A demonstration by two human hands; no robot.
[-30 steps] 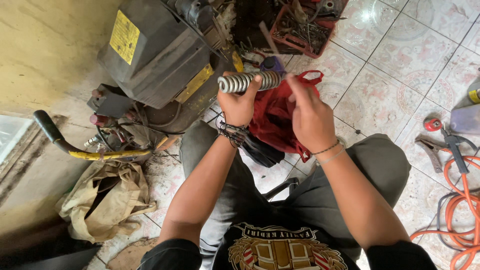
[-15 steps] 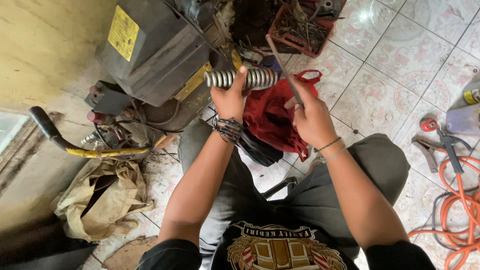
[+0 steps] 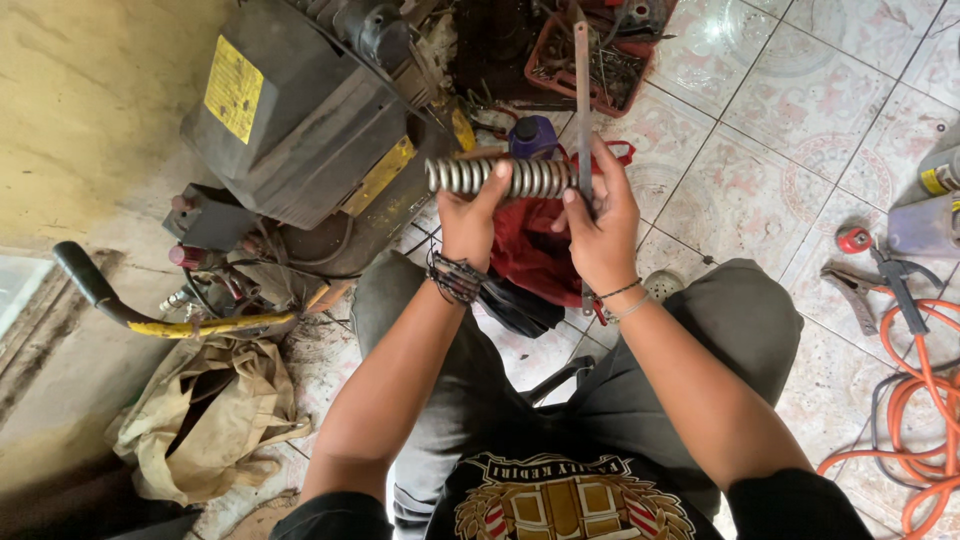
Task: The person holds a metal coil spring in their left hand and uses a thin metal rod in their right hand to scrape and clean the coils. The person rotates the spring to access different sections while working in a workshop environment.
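A big dark machine housing (image 3: 300, 130) with a yellow label fills the upper left, sitting on the tiled floor (image 3: 800, 130) against a yellowish wall. Below it a crumpled tan cloth bag (image 3: 205, 420) lies beside a bent yellow bar with a black grip (image 3: 130, 305). An orange hose (image 3: 915, 400) coils at the right edge, near a pair of pliers (image 3: 880, 285). A red tray of loose parts (image 3: 600, 60) stands at the top, and a red cloth (image 3: 535, 250) lies across the person's lap. The left hand (image 3: 470, 215) is closed around a grey metal coil spring (image 3: 500, 177), held level in front of the chest, above the red cloth. The right hand (image 3: 600, 225) grips a long flat metal rod (image 3: 583, 110) held upright, its shaft crossing the spring's right end; whether it passes through the coils or only in front of them is hard to make out. A small purple bottle (image 3: 532, 135) sits just behind the spring.
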